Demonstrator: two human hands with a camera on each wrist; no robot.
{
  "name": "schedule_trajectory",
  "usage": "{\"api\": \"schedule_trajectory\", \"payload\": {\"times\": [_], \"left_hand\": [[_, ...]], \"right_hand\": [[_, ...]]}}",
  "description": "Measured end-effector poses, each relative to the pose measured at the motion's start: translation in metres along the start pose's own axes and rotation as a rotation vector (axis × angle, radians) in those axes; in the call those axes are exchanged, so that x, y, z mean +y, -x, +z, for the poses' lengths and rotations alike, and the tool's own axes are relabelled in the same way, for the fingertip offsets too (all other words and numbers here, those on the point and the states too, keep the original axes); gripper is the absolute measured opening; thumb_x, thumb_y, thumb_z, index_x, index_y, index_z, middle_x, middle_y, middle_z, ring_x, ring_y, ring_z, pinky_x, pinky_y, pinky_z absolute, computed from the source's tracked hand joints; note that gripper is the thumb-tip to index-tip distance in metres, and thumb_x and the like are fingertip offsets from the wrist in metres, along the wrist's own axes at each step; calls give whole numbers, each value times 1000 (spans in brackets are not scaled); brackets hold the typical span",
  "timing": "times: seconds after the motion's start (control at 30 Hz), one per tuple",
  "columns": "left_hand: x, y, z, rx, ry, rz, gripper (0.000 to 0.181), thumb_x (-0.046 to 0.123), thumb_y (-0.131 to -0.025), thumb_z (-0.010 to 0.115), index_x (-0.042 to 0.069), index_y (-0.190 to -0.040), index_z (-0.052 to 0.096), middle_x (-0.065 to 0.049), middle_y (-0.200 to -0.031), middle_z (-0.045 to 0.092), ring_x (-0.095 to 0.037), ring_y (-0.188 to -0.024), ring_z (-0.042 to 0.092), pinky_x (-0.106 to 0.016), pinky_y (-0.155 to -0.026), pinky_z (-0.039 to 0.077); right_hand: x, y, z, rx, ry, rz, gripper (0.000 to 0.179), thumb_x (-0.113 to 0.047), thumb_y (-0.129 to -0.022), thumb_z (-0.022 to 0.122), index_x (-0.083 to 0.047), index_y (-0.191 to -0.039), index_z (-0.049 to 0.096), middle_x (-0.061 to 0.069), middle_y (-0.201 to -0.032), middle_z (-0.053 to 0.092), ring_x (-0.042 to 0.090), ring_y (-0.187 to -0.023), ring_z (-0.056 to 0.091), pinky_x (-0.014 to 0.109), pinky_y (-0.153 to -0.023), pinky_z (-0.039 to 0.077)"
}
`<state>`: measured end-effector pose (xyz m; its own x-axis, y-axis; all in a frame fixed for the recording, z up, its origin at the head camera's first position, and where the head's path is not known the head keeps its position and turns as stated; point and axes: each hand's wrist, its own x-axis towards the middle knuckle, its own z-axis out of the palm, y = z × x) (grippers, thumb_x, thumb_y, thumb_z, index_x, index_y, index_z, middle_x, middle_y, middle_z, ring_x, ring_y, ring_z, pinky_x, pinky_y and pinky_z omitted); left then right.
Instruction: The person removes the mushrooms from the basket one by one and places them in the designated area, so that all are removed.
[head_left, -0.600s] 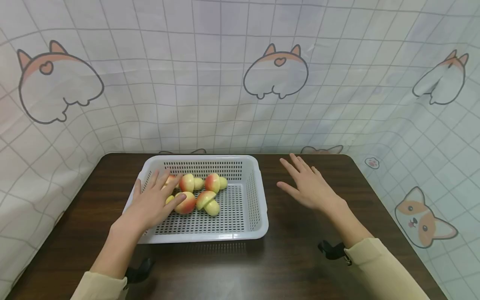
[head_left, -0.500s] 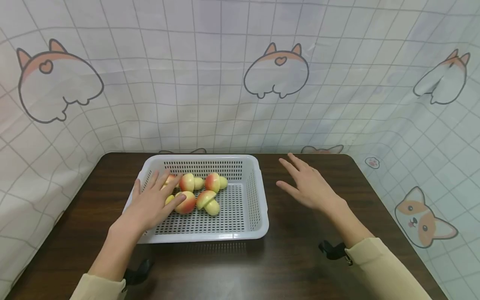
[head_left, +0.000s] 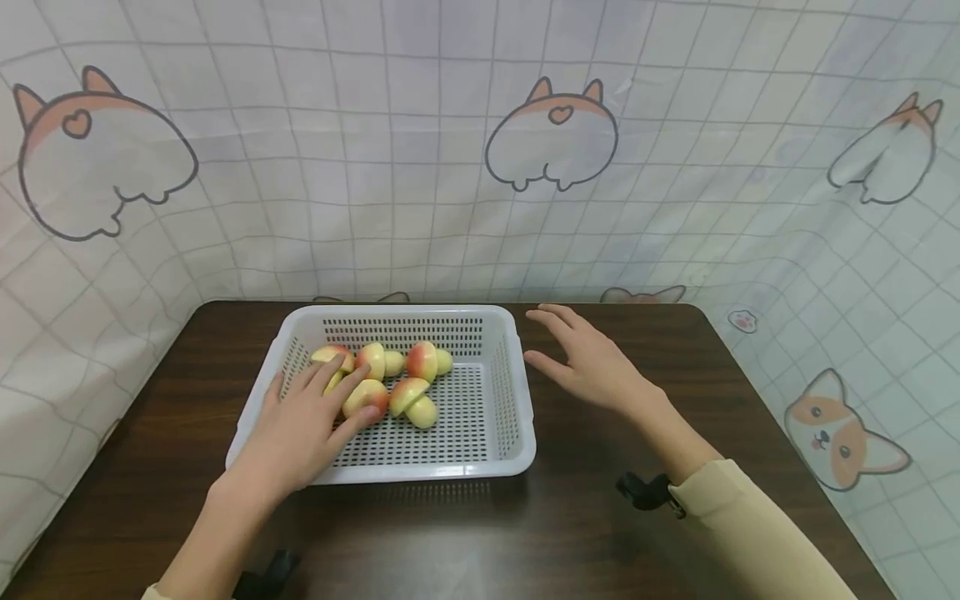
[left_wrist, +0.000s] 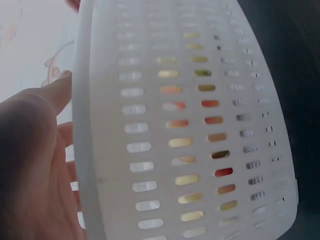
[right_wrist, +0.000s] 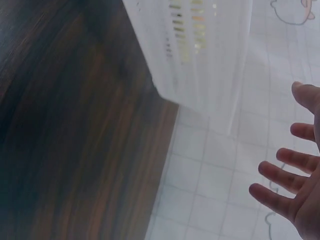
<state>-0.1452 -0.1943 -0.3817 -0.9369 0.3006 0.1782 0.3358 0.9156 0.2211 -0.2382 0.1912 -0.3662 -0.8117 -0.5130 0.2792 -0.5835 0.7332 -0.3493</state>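
Observation:
A white perforated plastic basket [head_left: 420, 474] stands on the table, holding several toy mushrooms [head_left: 421, 408] with red-and-yellow caps and pale yellow stems. My left hand [head_left: 296, 429] reaches over the basket's left side, fingers spread above the mushrooms there and partly covering them. In the left wrist view, that hand [left_wrist: 32, 155] shows past the rim of the basket [left_wrist: 102, 150], holding nothing. Just off the basket's right rim hovers my right hand [head_left: 592, 362], fingers extended and the palm bare. The right wrist view has its spread fingers [right_wrist: 272, 200] apart from the basket [right_wrist: 200, 90].
The dark brown wooden table [head_left: 450, 550] extends in front of and to the right of the basket. Behind and at both sides hangs a white gridded curtain [head_left: 420, 192] with cartoon corgis. A black strap [head_left: 645, 492] shows at the right wrist.
My right hand has moved left, closer to the basket's right rim. My left hand has shifted slightly lower, uncovering more of the back-left mushroom. The head view has tilted slightly.

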Motion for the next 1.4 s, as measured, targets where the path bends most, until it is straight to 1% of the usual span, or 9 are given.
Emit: {"api": "schedule_trajectory", "payload": {"times": [0.1, 0.23, 0.43, 0.6, 0.77, 0.9, 1.0, 1.2, 1.4], "left_hand": [[4, 6, -1, 23, -23, -1, 65, 60, -104, 48, 16, -153, 50, -17, -157, 40, -45, -141, 37, -78, -107, 16], [11, 14, 0, 23, -49, 7, 63, 61, -103, 48, 19, -150, 53, -17, -155, 44, -46, -137, 43, -78, -106, 19], [23, 29, 6, 47, -67, 32, 57, 60, -101, 54, 24, -146, 59, -16, -150, 51, -44, -133, 49, -79, -104, 23], [27, 41, 11, 61, -82, 21, 57, 60, -100, 57, 27, -146, 59, -15, -148, 54, -42, -132, 51, -77, -104, 26], [28, 50, 14, 68, -96, 15, 58, 61, -98, 58, 27, -145, 60, -15, -144, 56, -40, -132, 49, -79, -101, 26], [26, 56, 15, 52, -90, -9, 59, 63, -98, 57, 27, -145, 60, -15, -145, 55, -41, -134, 48, -82, -100, 21], [25, 58, 18, 44, -88, -26, 60, 64, -98, 56, 27, -144, 61, -16, -145, 55, -43, -132, 49, -83, -100, 19], [24, 63, 24, 32, -102, -65, 62, 65, -98, 55, 23, -143, 62, -17, -142, 57, -45, -127, 52, -82, -99, 20], [25, 66, 27, 12, -113, -112, 62, 65, -97, 57, 23, -142, 62, -17, -135, 61, -47, -126, 52, -83, -100, 13]], "right_hand": [[-7, -7, 4, -2, -20, -19, 59, -42, -102, 64, -16, -151, 46, 6, -154, 43, 28, -140, 44, 54, -106, 43], [-16, -15, 10, -20, -58, -41, 58, -40, -101, 66, -13, -150, 48, 6, -151, 46, 27, -138, 47, 52, -107, 43], [-32, -25, 22, -66, -127, -83, 57, -33, -99, 70, -10, -147, 50, 7, -150, 48, 25, -135, 50, 48, -108, 43], [-45, -31, 33, -94, -184, -130, 56, -30, -98, 72, -8, -146, 52, 8, -143, 53, 24, -125, 57, 45, -101, 49], [-53, -38, 44, -139, -242, -137, 55, -30, -97, 72, -9, -144, 53, 10, -142, 54, 24, -124, 57, 43, -93, 53], [-58, -44, 54, -156, -294, -157, 53, -27, -97, 74, -9, -142, 54, 10, -140, 56, 23, -121, 57, 39, -86, 56], [-61, -49, 61, -164, -315, -185, 52, -24, -96, 75, -6, -140, 55, 12, -137, 59, 25, -118, 59, 38, -85, 55], [-68, -55, 77, -213, -334, -172, 53, -25, -95, 75, -1, -138, 56, 15, -134, 61, 32, -118, 61, 43, -96, 52], [-75, -60, 88, -253, -321, -153, 54, -26, -95, 75, -3, -140, 56, 12, -138, 60, 28, -124, 58, 41, -103, 47]]}}
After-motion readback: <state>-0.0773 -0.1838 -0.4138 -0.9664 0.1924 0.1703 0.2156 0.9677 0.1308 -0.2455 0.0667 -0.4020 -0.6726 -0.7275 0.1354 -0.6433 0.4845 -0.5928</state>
